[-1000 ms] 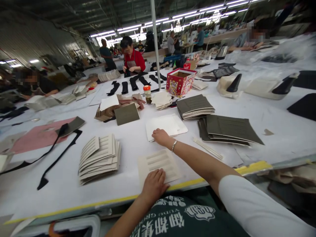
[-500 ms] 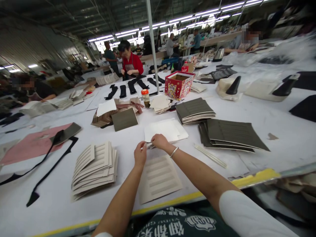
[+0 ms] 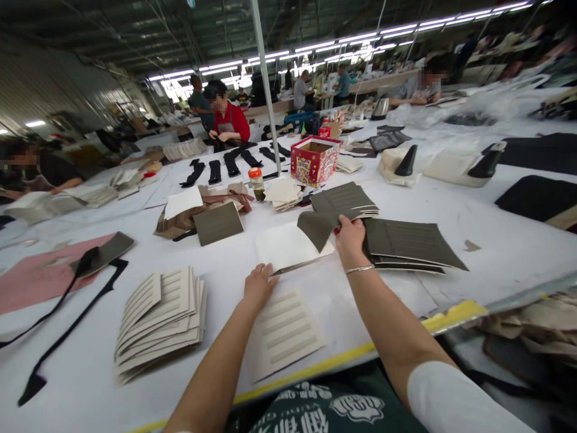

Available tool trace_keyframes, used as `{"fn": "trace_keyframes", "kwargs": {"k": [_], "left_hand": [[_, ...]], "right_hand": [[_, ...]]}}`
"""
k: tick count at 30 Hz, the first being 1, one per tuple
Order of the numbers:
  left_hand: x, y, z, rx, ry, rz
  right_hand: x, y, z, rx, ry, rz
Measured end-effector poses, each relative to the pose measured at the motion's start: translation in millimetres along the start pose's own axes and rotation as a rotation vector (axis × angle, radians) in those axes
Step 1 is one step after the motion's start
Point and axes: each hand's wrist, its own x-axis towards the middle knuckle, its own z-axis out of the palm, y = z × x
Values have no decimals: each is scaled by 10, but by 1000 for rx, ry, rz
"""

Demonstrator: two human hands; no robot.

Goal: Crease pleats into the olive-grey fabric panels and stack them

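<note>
While pinching a dark sheet (image 3: 315, 228) between thumb and fingers of the right hand (image 3: 350, 242), resting the left hand (image 3: 259, 285) at the near left corner of the white sheets (image 3: 282, 245). Right fingertips: clamped on the near right edge of the dark sheet. Left fingers: close together, pointing forward; cannot tell whether gripping a corner or merely touching.

Position of dark sheet: raised and curved above the right part of the white sheets, just in front of the rear dark stack (image 3: 342, 196). Cannot tell whether touching either one below.

Directly in front of the torso, on the white table (image 3: 473, 270): one pale striped sheet (image 3: 288, 334), flat, untouched. To its left: a fanned pale stack (image 3: 157, 319), striped on top. Beyond the right wrist: a near dark stack (image 3: 410, 240), also striped, edges uneven. Farther back: a red box (image 3: 311, 163) and a jar (image 3: 256, 186) with an orange lid.

Progress, as judged: partway through handling. Done: pale striped sheet set out singly; dark sheet picked up. Left: dark sheet not laid flat, not released; white sheets not squared up. Overall count, finished against unfinished: cannot tell from the stacks.
</note>
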Motion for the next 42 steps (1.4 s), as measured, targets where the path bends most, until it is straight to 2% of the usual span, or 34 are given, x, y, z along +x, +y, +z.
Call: {"fn": "trace_keyframes", "kwargs": {"k": [1,3,5,9,10,12,14,17,20,22,24,27,29,33,38,42], "left_hand": [[-4,36,-57,-25,-6,3],[-60,155,-145,-206,0,14],[-190,324,-189,-590,-47,23],[-617,611,-210,-1474,-286,-55],[-727,627,-218,-1604,-316,-94],[-918,568,-244,-1730,-293,-189],[-1055,419,-285,-1731,-160,-276],[-1185,160,-348,-1646,72,-340],[-1286,1,-373,-1482,179,-371],[-1361,-33,-361,-1257,181,-359],[-1439,-23,-336,-1023,149,-282],[-1536,31,-310,-821,86,-163],[-1582,64,-312,-738,78,-148],[-1657,73,-326,-624,182,-182],[-1746,27,-202,-591,138,-291],[-1751,9,-36,-560,184,-325]], "right_hand": [[1,-128,-57,136,29,-11],[-152,-350,-80,263,-58,-47],[-478,-494,-9,258,-233,-60],[-1290,-582,138,183,-489,9],[-1453,-591,133,161,-534,10],[-1675,-612,57,100,-622,-30],[-1757,-617,-83,6,-707,-105],[-1714,-521,-342,-177,-790,-203],[-1654,-295,-600,-338,-809,-199],[-1661,-134,-755,-408,-824,-160],[-1697,-8,-888,-457,-860,-149],[-1739,101,-1038,-548,-900,-150],[-1735,138,-1109,-614,-903,-103],[-1672,160,-1182,-703,-996,-3],[-1562,157,-1144,-951,-1214,-96],[-1480,207,-1063,-1062,-1253,-84]]}}
